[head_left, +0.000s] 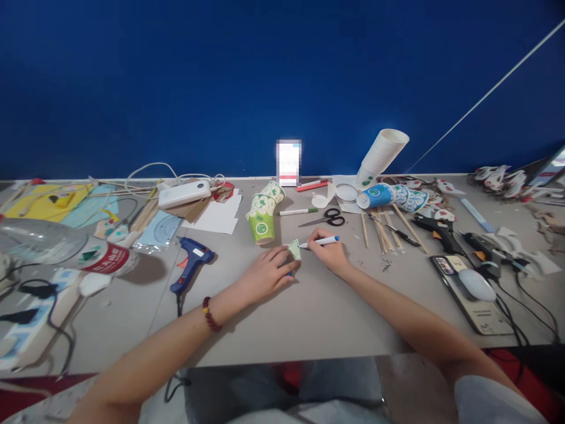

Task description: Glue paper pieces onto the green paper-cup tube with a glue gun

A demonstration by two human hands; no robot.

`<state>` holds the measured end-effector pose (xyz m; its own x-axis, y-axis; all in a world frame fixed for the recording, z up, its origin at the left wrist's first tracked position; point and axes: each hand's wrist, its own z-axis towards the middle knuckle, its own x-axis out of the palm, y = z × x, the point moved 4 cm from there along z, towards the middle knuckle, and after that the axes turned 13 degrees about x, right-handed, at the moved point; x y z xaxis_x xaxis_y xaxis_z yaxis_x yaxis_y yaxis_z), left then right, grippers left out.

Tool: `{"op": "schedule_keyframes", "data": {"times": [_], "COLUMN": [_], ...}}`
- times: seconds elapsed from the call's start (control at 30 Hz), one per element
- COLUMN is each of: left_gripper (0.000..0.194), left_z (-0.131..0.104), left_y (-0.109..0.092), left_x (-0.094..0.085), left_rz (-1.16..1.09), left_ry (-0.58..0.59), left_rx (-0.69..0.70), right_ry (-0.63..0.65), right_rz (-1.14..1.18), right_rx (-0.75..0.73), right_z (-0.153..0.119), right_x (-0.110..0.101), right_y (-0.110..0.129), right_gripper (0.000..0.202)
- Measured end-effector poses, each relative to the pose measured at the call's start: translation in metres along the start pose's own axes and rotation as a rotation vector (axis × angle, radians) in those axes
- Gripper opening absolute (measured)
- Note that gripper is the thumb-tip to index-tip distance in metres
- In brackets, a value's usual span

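My right hand (327,250) is closed around a white marker with a blue end (324,241). The marker's tip points left, at a small green-and-white striped piece of paper (294,249). My left hand (266,272) holds this piece down on the table, fingers bent over its lower left side. A small blue thing (290,273) shows beneath those fingers, mostly hidden. Just beyond my left hand lies a bent row of joined green-patterned paper cups (262,227). Black scissors (326,218) and a green-and-white marker (293,211) rest beyond the striped piece.
A blue glue gun (192,262) and a lying plastic bottle (70,247) are on the left. A tall leaning stack of cups (383,156) stands at the back. Right of my hands are wooden sticks (385,232), a black glue gun (439,232) and a phone (474,303) under a white mouse (477,285).
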<state>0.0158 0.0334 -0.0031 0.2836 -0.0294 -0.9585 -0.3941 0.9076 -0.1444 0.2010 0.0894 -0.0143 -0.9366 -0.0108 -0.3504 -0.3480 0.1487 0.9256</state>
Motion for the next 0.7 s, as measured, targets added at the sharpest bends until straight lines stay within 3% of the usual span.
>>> {"op": "schedule_keyframes", "data": {"times": [0.7], "left_gripper": [0.035], "left_z": [-0.0001], "left_y": [-0.0001], "left_x": [-0.0014], "left_rz": [-0.001], "left_ry": [-0.015], "left_rx": [0.001], "right_ry": [0.028], "right_rz": [0.042], "right_rx": [-0.003], "right_z": [-0.0014], "right_x": [0.0003], "right_y": [0.0051], "right_gripper": [0.011]}}
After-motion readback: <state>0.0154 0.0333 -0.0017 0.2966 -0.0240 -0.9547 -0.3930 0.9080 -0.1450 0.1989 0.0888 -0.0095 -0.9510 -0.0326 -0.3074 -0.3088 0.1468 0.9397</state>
